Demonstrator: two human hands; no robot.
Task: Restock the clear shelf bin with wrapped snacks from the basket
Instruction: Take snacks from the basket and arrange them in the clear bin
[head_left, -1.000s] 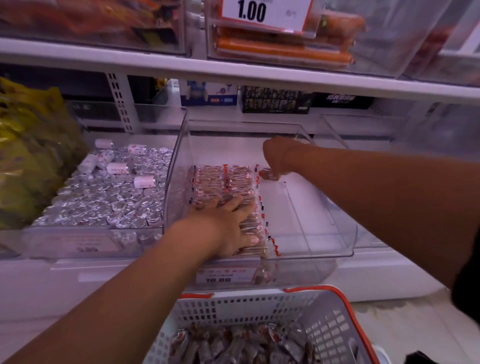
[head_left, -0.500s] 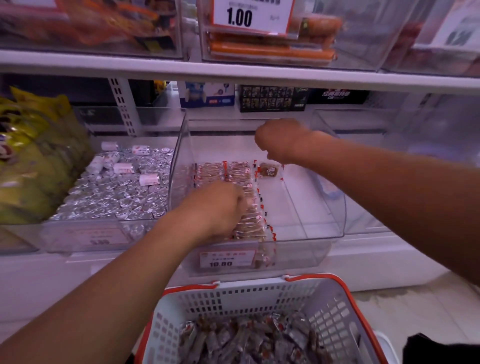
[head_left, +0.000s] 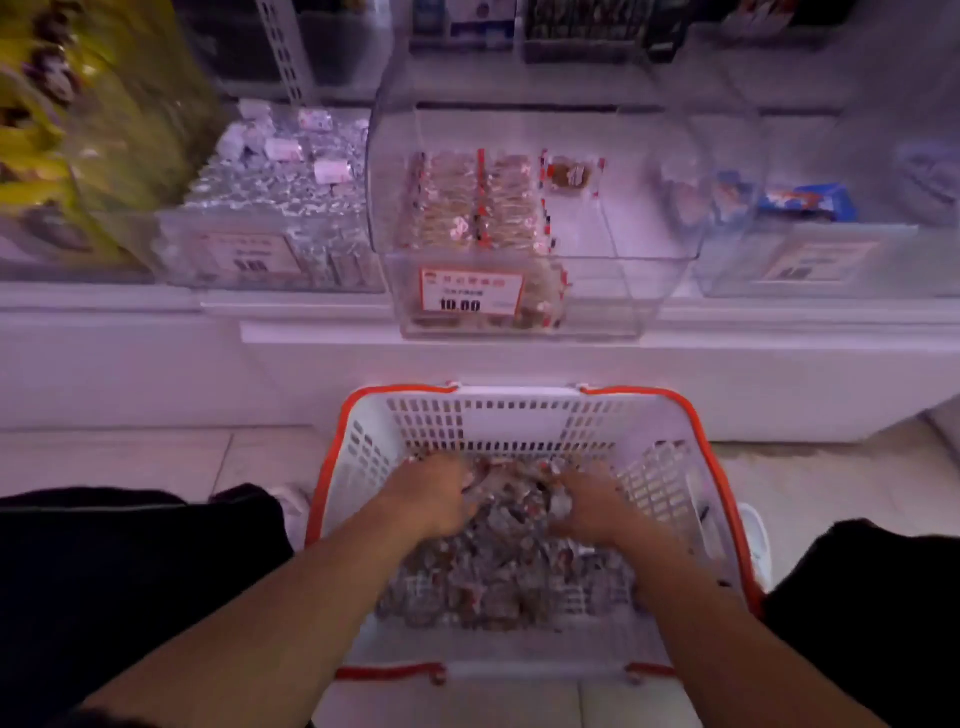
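Note:
The white basket with an orange rim sits on the floor between my knees, holding a pile of wrapped snacks. Both my hands are down in that pile. My left hand has its fingers curled into the snacks, and my right hand does the same beside it. Above on the shelf stands the clear bin. Its left half holds two neat rows of wrapped snacks, and a single snack lies at the back to the right of them. The frame is blurred.
A 10.00 price tag is on the bin's front. To its left is a bin of silver-wrapped sweets and yellow bags. To its right a bin holds blue packs. My dark trouser legs flank the basket.
Both hands have left the shelf bin and dropped into the basket. The view has tilted down from the shelf to the basket.

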